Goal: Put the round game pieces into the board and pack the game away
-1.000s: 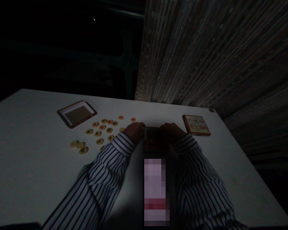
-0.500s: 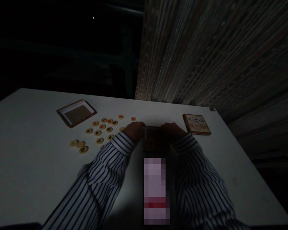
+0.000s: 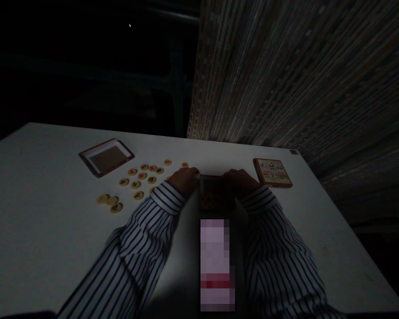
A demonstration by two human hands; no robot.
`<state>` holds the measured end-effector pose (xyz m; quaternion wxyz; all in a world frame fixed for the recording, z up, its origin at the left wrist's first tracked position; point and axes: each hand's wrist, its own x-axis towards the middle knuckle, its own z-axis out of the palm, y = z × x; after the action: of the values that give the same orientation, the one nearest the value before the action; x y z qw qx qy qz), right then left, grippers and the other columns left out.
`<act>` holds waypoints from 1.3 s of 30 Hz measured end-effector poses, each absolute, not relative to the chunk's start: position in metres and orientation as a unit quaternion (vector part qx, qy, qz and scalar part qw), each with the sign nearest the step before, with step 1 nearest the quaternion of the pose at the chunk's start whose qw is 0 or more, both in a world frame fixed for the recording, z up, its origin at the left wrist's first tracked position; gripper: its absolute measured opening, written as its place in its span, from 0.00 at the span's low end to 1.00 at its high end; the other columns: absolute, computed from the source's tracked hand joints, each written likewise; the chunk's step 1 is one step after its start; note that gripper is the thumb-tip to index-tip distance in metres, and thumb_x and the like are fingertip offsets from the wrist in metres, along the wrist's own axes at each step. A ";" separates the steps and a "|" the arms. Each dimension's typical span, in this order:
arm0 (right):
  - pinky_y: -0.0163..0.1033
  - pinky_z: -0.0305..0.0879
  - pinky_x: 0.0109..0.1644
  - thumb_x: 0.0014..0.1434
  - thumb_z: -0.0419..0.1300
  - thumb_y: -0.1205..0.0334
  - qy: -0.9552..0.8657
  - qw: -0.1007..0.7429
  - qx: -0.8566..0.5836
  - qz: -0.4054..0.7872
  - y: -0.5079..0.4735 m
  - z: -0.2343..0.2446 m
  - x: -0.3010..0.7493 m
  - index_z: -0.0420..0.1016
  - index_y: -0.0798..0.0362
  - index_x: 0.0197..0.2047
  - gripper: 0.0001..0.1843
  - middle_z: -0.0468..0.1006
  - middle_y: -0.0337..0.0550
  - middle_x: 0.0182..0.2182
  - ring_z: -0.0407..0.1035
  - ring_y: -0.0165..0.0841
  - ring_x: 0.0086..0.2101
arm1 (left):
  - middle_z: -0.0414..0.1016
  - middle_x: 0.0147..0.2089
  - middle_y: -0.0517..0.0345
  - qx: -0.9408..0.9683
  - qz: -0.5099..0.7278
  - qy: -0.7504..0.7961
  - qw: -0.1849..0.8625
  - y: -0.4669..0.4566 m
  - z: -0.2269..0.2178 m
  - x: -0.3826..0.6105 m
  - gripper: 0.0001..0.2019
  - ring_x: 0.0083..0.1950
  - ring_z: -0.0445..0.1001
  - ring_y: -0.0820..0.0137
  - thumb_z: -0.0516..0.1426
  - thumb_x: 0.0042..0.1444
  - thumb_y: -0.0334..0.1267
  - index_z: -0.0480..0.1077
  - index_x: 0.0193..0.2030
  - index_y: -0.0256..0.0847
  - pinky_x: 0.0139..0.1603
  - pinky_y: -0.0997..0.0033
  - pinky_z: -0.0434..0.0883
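Between my hands is a shallow dark box [image 3: 213,179] in deep shadow, with dim reddish shapes inside. My left hand [image 3: 185,180] is closed, its fingertips at the box's upper left corner. Closed over the box's right side, my right hand [image 3: 240,182] is darkly lit and its fingers are partly hidden. Several round xiangqi pieces [image 3: 142,176] with red or black characters lie left of my left hand, some partly covered by that hand and sleeve. Nearer me, three pieces [image 3: 112,200] sit in a small overlapping group.
An open tray-like box lid [image 3: 96,170] lies at the back left of the white table [image 3: 46,212]. A closed box with printed writing [image 3: 273,173] is at the right. Behind the table hangs a striped curtain-like surface [image 3: 252,79]. A blurred-out patch [image 3: 215,252] stands between my forearms.
My left hand and sleeve have shifted slightly left, covering a little more of the nearby pieces. My right hand stays almost still at the box.
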<state>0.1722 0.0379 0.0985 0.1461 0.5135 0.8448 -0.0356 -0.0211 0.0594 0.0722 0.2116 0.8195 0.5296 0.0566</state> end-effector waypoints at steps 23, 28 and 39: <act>0.39 0.54 0.41 0.58 0.48 0.63 0.863 0.003 0.504 0.018 0.041 0.111 0.166 0.71 0.52 0.44 0.14 0.75 0.46 0.38 0.65 0.35 0.40 | 0.73 0.46 0.51 0.774 0.095 0.616 0.115 0.078 0.084 -0.072 0.17 0.47 0.70 0.64 0.50 0.50 0.39 0.69 0.46 0.40 0.48 0.70 0.65; 0.39 0.53 0.41 0.57 0.49 0.62 0.874 -0.030 0.484 0.022 0.044 0.113 0.155 0.70 0.52 0.45 0.15 0.75 0.45 0.39 0.64 0.35 0.40 | 0.75 0.41 0.53 0.774 -0.014 0.615 0.147 0.074 0.086 -0.087 0.15 0.43 0.72 0.63 0.52 0.47 0.45 0.71 0.41 0.44 0.41 0.69 0.67; 0.40 0.54 0.41 0.57 0.50 0.62 0.885 -0.011 0.466 0.016 0.045 0.125 0.124 0.68 0.51 0.47 0.15 0.75 0.45 0.40 0.65 0.37 0.41 | 0.75 0.38 0.50 0.781 -0.066 0.604 0.147 0.070 0.080 -0.083 0.09 0.39 0.72 0.63 0.53 0.45 0.39 0.72 0.33 0.43 0.38 0.66 0.67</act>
<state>0.1236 0.0454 0.1253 -0.0106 0.4660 0.8846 0.0160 -0.0831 0.0697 0.0800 0.1471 0.7805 0.6040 -0.0656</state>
